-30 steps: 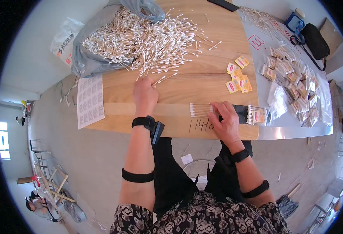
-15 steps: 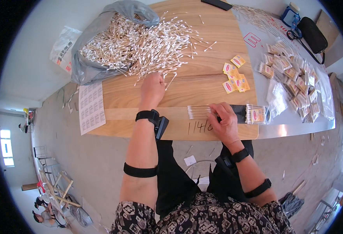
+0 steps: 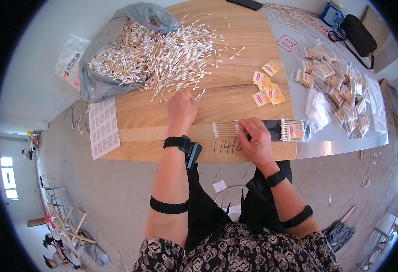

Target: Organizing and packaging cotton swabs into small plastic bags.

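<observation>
My left hand (image 3: 182, 110) is closed at the near edge of a big heap of cotton swabs (image 3: 176, 56), with one cotton swab (image 3: 200, 95) sticking out at its fingertips. Farther right, my right hand (image 3: 255, 139) is curled, its fingers pinching the right end of a flat row of cotton swabs (image 3: 224, 129) laid side by side. What lies under its palm is hidden. Just beyond that hand is a dark strip (image 3: 271, 128), followed by a bundle of swabs with a yellow-and-white card (image 3: 293, 131) at the table's right edge.
A grey plastic bag (image 3: 88, 77) spills the heap. Several yellow cards (image 3: 267, 86) lie at the right of the wooden table (image 3: 140, 147). Beyond are many packed swab bundles (image 3: 339, 93), clear bags (image 3: 317, 111), scissors (image 3: 337, 35) and a black pouch (image 3: 358, 36). A printed sheet (image 3: 103, 129) hangs over the left edge.
My left hand has drawn slightly right and back toward me from the heap. My right hand stays at the row of swabs. The whole view has shifted a little.
</observation>
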A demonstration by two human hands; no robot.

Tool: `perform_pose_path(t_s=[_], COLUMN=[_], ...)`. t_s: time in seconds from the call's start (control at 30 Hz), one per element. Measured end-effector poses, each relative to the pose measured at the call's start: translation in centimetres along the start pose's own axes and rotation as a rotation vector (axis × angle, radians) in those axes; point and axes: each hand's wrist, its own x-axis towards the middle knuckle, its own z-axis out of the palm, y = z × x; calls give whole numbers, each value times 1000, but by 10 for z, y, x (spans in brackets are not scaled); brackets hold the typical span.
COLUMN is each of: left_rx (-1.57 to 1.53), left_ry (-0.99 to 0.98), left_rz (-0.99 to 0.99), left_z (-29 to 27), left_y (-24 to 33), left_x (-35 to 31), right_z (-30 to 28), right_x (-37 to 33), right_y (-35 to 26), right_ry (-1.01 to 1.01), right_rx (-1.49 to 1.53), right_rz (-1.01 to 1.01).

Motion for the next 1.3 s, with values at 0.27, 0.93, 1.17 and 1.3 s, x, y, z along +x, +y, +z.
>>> perform_pose_path(t_s=[0.27,0.93,1.17,1.3], left_rx=[-190,50,-69,-35], left_ry=[-121,63,-178,-56], left_rz=[241,300,146,124], left_z=[15,0,-10,-1], left_y=[24,-16,-3,6], left_x=[-13,47,46,42], right_z=[1,0,-1,0], right_x=[-1,1,1,0], right_y=[1,-4,0,0], right_ry=[43,39,50,46], right_rx=[70,55,29,35], right_rz=[36,17,-11,-9])
